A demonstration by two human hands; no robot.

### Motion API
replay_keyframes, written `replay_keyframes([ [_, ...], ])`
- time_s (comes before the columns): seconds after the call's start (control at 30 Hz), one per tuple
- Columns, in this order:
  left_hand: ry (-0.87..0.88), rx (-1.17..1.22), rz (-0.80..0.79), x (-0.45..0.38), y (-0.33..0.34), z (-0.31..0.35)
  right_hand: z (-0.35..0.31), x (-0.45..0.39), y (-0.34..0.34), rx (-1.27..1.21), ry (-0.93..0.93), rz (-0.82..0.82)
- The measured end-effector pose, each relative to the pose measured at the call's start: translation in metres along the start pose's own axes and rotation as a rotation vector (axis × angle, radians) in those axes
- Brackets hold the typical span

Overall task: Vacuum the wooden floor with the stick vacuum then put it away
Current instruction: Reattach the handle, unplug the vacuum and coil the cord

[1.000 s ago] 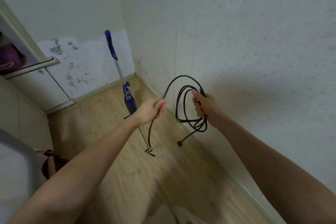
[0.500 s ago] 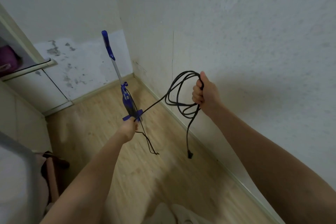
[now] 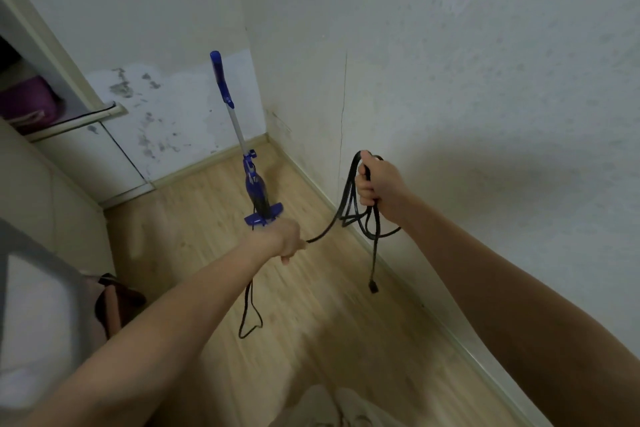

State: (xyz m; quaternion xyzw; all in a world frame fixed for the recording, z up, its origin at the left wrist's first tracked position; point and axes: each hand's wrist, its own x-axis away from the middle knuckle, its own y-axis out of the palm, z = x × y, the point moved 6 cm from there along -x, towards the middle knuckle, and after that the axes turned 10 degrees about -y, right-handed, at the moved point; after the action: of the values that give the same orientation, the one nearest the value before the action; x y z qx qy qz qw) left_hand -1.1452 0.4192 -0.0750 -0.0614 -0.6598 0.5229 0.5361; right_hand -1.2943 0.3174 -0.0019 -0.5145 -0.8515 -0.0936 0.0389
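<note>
Gripping coiled black cord [image 3: 349, 204], right hand [image 3: 377, 185]; left hand [image 3: 285, 239] seemingly pinches its slack; no readable writing.

Vacuum head [image 3: 264, 214] behind left hand [image 3: 281, 238]

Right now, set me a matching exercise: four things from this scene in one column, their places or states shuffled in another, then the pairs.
Things
1. stick vacuum
2. coiled cord loops
3. plug
4. purple item

Places or states
A. dangling free above the floor
B. standing upright near the corner
C. gripped by the right hand
D. on a shelf at far left

The left hand grips the cord's straight run.

Pairs: 1-B, 2-C, 3-A, 4-D
</note>
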Motion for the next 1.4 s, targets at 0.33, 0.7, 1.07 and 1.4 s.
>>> replay_keyframes([
  [0.33, 0.441, -0.038, -0.172, 0.057, -0.061, 0.044, 0.045, 0.005, 0.044, 0.385, 0.04, -0.207],
  [0.7, 0.665, 0.282, -0.091, 0.03, -0.079, -0.006, 0.055, 0.012, 0.02, 0.17, 0.246, -0.294],
  [1.07, 0.771, -0.039, -0.068, 0.039, -0.072, 0.053, 0.045, 0.015, 0.041, 0.271, 0.261, -0.513],
  [1.4, 0.466, 0.197, 0.185, -0.03, -0.077, -0.033, 0.041, 0.017, -0.01, 0.181, 0.234, -0.373],
])
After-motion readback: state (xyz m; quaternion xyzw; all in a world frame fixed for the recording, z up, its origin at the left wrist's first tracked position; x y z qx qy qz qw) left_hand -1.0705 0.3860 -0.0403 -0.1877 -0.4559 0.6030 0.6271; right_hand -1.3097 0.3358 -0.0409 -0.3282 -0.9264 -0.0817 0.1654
